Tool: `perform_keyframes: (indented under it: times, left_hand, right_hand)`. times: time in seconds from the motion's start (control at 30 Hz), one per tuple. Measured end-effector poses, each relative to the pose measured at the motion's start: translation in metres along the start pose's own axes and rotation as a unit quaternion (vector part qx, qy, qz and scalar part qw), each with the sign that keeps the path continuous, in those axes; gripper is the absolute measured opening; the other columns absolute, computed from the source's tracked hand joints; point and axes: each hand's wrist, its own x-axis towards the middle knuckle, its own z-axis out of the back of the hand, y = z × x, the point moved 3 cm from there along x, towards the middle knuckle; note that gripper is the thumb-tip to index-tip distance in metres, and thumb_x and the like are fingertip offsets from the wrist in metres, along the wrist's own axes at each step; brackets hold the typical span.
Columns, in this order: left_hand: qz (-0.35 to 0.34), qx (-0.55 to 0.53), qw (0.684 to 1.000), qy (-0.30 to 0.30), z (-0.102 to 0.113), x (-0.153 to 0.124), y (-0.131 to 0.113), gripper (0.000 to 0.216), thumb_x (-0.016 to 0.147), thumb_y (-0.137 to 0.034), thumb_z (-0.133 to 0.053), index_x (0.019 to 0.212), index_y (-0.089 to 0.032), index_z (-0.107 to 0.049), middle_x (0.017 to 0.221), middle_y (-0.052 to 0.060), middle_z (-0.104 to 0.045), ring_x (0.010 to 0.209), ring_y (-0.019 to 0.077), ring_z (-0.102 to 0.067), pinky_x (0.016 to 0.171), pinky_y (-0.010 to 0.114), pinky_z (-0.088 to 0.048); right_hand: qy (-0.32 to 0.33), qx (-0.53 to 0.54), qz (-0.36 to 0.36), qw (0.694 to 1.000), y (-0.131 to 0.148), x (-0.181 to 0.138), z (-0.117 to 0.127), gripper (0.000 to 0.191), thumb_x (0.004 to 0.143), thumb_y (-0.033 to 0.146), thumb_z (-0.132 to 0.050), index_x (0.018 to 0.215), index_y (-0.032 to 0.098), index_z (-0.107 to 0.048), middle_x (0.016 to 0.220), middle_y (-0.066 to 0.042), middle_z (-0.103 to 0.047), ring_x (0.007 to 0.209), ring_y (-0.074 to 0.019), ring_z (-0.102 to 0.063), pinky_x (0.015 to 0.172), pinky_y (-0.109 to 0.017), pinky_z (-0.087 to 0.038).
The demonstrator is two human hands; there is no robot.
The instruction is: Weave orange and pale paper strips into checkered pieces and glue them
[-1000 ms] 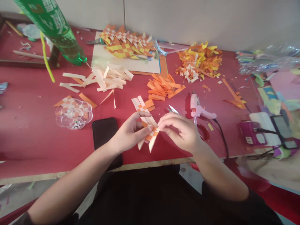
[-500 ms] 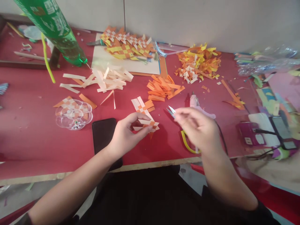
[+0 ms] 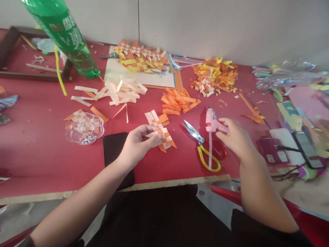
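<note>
Between thumb and fingers, my left hand (image 3: 142, 140) pinches a woven paper fish (image 3: 166, 139), checkered orange and white. Just beyond it lies another partly woven paper piece (image 3: 155, 117) with loose strip ends. My right hand (image 3: 235, 135) has its fingers round the handle of a pink hot glue gun (image 3: 212, 121); a clear glue stick (image 3: 210, 151) sticks out of its back. Scissors (image 3: 196, 133) with one yellow and one red handle lie on the table, blades partly apart, left of the glue gun.
Cream strips (image 3: 125, 91), orange strips (image 3: 178, 101) and a pile of scraps (image 3: 217, 75) lie farther back. A green bottle (image 3: 69, 41) stands tilted in view at left. A clear flower-shaped tray (image 3: 84, 128) and a black phone (image 3: 114, 151) are left of my hand.
My right hand has moved right, away from above the scissors, to the glue gun's handle. The small tweezer-like tips near its fingers no longer show there. The woven fish has turned in my left hand.
</note>
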Motion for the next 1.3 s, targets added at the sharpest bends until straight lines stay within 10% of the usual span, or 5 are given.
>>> perform_keyframes:
  times: [0.17, 0.47, 1.3]
  left_hand:
    - [-0.006, -0.032, 0.999, -0.03, 0.003, 0.004, 0.0, 0.027, 0.073, -0.031, -0.083, 0.088, -0.016, -0.066, 0.079, 0.0, -0.072, 0.072, 0.0099, -0.071, 0.065, 0.016, -0.056]
    - [-0.014, -0.034, 0.999, -0.031, 0.001, -0.003, -0.002, 0.024, 0.075, -0.031, -0.082, 0.087, -0.016, -0.068, 0.083, 0.003, -0.077, 0.082, 0.0154, -0.075, 0.075, 0.021, -0.062]
    - [-0.033, 0.037, 0.999, -0.022, -0.002, -0.007, -0.003, 0.024, 0.079, -0.037, -0.078, 0.085, -0.017, -0.067, 0.084, 0.004, -0.075, 0.071, 0.0159, -0.073, 0.075, 0.031, -0.064]
  right_hand:
    - [-0.079, 0.067, 0.015, 0.995, 0.046, -0.034, -0.015, 0.005, 0.086, 0.025, -0.061, 0.09, 0.027, -0.063, 0.069, -0.001, -0.06, 0.056, -0.0164, -0.055, 0.052, -0.031, -0.043]
    - [0.006, 0.15, 0.159, 0.976, 0.141, -0.066, -0.039, 0.023, 0.073, 0.005, -0.055, 0.087, 0.021, -0.063, 0.072, -0.002, -0.066, 0.062, -0.0166, -0.064, 0.055, -0.03, -0.053]
    - [-0.003, 0.128, 0.153, 0.98, 0.137, -0.061, -0.043, 0.019, 0.066, 0.002, -0.051, 0.072, 0.02, -0.053, 0.057, 0.005, -0.044, 0.049, -0.009, -0.039, 0.044, -0.024, -0.035]
